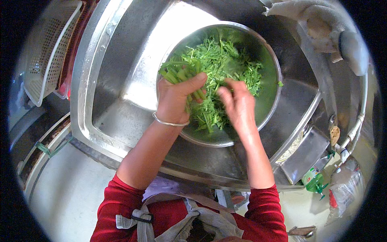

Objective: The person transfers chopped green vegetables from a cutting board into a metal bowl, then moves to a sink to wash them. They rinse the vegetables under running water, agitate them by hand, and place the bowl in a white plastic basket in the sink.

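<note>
My left hand (175,96) grips a bunch of green stems (177,72), its thumb laid across them and a metal bangle (170,123) at the wrist. Below both hands is a round stainless steel basin (267,99). Loose leafy greens (222,51) with feathery, jagged leaves lie in its middle. To the right of the bunch, my right hand (240,101) is bent low over the greens, thumb and fingers curled. Motion blurs it, and whether a stem sits between its fingertips is unclear. A small leaf scrap (280,84) clings to the basin's right rim.
The basin stands inside a deep stainless steel sink (116,121) with a raised rim. White perforated plastic baskets (50,60) stand at the left. At the right are a patterned plate (290,148), a green bottle (314,178), a white pipe (353,131) and a plastic bag (346,187).
</note>
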A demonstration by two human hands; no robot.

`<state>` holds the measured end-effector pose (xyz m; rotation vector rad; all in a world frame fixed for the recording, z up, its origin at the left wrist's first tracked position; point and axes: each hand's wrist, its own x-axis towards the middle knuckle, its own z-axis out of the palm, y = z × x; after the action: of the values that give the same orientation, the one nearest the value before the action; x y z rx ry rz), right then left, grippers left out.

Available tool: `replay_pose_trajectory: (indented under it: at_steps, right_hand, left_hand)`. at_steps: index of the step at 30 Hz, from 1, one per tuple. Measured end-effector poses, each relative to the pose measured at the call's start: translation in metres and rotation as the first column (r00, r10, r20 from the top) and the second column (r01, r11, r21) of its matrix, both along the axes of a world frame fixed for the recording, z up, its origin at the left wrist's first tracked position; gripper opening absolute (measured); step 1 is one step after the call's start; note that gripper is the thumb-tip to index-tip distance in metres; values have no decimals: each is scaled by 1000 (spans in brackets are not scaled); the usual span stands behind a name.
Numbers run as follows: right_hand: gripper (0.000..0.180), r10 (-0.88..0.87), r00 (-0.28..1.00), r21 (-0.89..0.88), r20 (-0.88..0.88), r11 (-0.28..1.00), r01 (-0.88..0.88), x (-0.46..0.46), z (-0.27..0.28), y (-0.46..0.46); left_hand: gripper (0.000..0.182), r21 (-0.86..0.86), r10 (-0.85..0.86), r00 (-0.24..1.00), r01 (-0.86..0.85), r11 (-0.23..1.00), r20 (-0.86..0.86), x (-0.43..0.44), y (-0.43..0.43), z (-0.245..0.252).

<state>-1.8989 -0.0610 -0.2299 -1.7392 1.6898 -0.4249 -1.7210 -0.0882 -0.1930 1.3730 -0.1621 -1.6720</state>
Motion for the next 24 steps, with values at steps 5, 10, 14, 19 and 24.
replay_pose_trajectory:
  at_steps: [5, 10, 14, 19, 24]
  right_hand:
    - [6, -16, 873, -60, -488, 998, -16, -27, -36, -16]
    - [10, -62, 889, -158, -453, 987, -11, -37, -43, -8]
    - [20, -230, 955, -117, -187, 970, 211, -35, -18, -9]
    - [17, -539, 600, 460, 591, 836, 299, -7, 27, -4]
    - [16, -339, 719, 279, 607, 938, 207, 19, 41, -15]
  left_hand:
    - [20, 30, -31, 999, 31, 999, -8, -2, -1, 5]
    - [18, 24, -55, 998, 56, 998, -32, -5, 1, 2]
    - [18, 43, -105, 992, 108, 993, -66, -6, 2, -3]
    - [22, 1, -202, 977, 203, 979, -72, -15, 4, -7]
    - [24, -22, -235, 955, 235, 972, -181, -17, 9, -8]
